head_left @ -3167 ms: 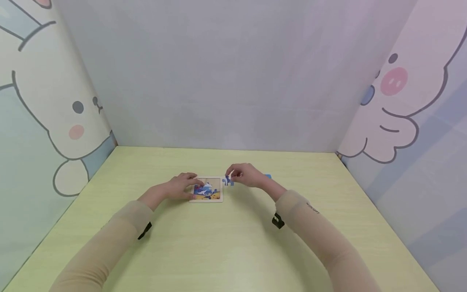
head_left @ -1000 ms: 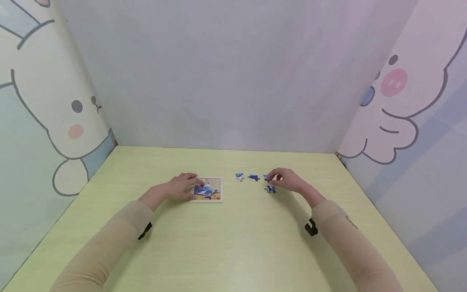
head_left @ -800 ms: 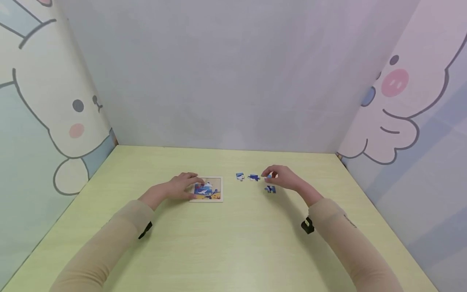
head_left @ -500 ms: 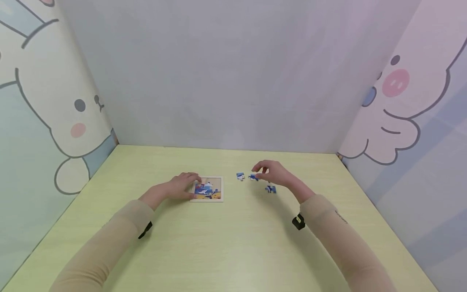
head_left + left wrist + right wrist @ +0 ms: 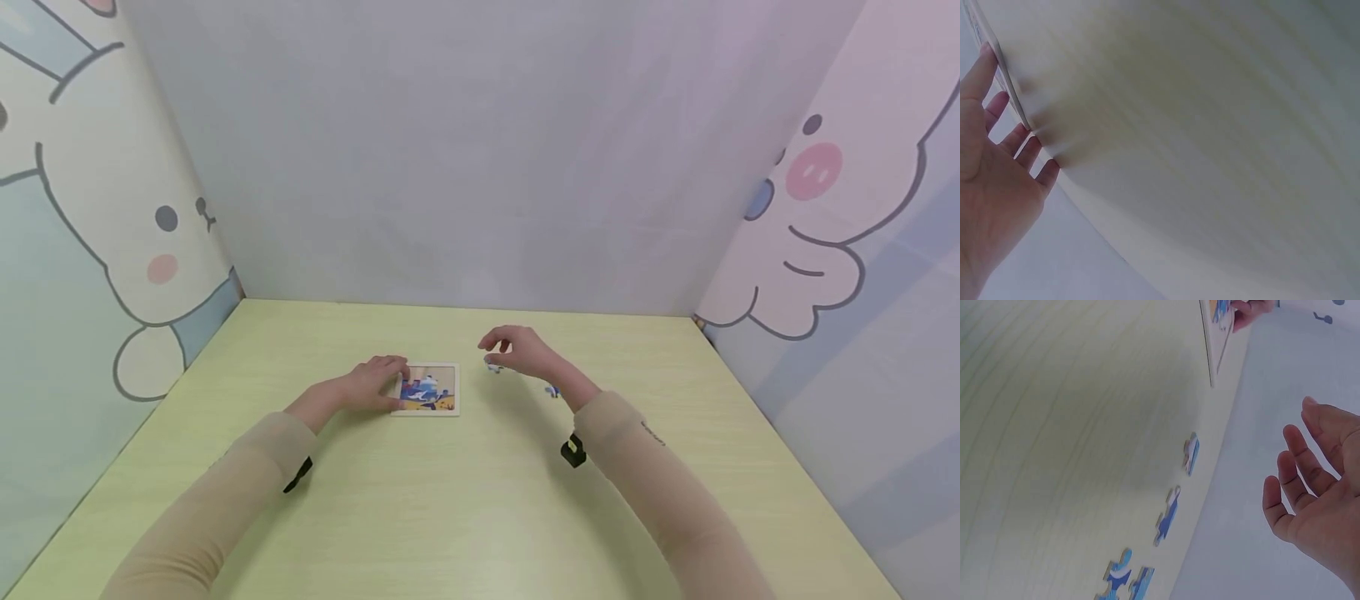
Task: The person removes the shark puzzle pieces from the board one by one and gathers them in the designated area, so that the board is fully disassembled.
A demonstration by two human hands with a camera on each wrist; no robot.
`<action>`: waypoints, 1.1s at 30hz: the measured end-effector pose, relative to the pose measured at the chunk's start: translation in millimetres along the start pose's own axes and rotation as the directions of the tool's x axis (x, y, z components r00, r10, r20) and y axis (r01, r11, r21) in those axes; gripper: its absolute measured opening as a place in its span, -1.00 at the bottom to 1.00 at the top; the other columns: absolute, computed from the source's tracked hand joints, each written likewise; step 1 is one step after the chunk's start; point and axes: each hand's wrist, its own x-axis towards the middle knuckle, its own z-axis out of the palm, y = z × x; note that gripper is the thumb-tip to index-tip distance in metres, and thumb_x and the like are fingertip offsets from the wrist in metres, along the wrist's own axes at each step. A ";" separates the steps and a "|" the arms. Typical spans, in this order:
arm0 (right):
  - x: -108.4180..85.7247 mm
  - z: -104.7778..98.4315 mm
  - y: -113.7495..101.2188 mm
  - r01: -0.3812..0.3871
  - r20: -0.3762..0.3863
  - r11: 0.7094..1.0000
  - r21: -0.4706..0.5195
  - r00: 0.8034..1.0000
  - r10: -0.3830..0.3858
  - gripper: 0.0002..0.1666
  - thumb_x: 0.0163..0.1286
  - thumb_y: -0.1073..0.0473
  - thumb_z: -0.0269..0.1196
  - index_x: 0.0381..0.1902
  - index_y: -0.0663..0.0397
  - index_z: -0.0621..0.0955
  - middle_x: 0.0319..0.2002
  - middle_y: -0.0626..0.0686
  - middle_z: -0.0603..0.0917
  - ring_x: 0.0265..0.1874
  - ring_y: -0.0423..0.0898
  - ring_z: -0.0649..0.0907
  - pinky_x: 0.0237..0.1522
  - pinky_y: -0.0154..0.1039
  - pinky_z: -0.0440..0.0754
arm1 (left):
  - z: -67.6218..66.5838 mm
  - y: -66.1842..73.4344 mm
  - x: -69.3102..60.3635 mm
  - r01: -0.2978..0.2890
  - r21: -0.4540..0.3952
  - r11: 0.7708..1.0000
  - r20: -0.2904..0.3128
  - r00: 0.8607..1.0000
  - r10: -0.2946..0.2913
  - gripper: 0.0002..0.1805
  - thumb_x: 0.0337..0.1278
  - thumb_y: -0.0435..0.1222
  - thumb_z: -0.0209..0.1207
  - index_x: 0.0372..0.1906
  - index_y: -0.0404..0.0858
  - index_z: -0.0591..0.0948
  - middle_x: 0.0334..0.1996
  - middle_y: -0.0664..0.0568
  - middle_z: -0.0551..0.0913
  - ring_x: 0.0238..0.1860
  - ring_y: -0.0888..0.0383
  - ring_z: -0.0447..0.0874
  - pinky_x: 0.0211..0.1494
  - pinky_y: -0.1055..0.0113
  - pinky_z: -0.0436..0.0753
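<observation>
A small framed jigsaw puzzle [image 5: 457, 390] lies on the table, its sea picture partly filled and bare wood showing along the top. My left hand [image 5: 365, 385] rests on its left side, fingers spread, thumb near the lower corner. In the left wrist view, fingertips touch the board's edge [image 5: 1012, 94]. My right hand [image 5: 521, 352] hovers over the loose pieces, fingers loosely bent and holding nothing. Below its fingertips is a blue and white puzzle piece [image 5: 492, 367]. Several pieces show in the right wrist view, including a dark blue one [image 5: 1167, 517].
Another loose piece [image 5: 552, 391] lies nearer my right wrist; the right hand and forearm hide others in the head view. A pale wood-grain table [image 5: 450, 492] spreads around, bounded by a grey back curtain [image 5: 465, 167] and side panels with cartoon animals.
About three seconds ago my right hand held a piece beside the frame. It then fingered the rightmost pieces and has since moved left, empty. My left fingers have drawn back slightly.
</observation>
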 end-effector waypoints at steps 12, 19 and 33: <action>23.8 41.3 -15.8 -0.006 0.023 1.000 -0.004 1.000 0.006 -0.62 0.23 0.15 0.33 0.02 0.09 0.62 -0.06 0.11 0.65 -0.13 0.01 0.56 -0.07 -0.19 0.53 | 0.9 0.4 0.1 0.002 0.002 1.000 0.005 1.000 -0.002 -0.53 0.15 -0.01 0.22 0.09 -0.08 0.40 0.41 -0.27 0.13 0.40 -0.31 0.02 0.33 -0.31 0.08; 32.8 59.9 -23.1 -0.034 0.082 0.999 0.033 0.996 0.031 -0.59 0.23 0.14 0.33 0.06 0.00 0.60 -0.06 0.02 0.62 -0.10 -0.07 0.53 -0.07 -0.24 0.53 | -1.6 2.4 1.2 0.006 -0.011 1.000 0.007 1.000 -0.006 -0.54 0.14 -0.01 0.22 0.07 -0.08 0.41 0.40 -0.28 0.15 0.39 -0.32 0.03 0.32 -0.32 0.09; 48.1 84.9 -27.1 -0.066 0.192 0.997 -0.026 0.979 0.070 -0.54 0.18 0.08 0.38 0.06 -0.10 0.61 -0.09 -0.09 0.59 -0.16 -0.20 0.54 -0.06 -0.31 0.53 | -1.9 3.1 0.0 -0.003 -0.003 1.000 -0.007 1.000 0.003 -0.55 0.15 -0.03 0.22 0.08 -0.08 0.42 0.39 -0.28 0.16 0.38 -0.32 0.05 0.29 -0.34 0.11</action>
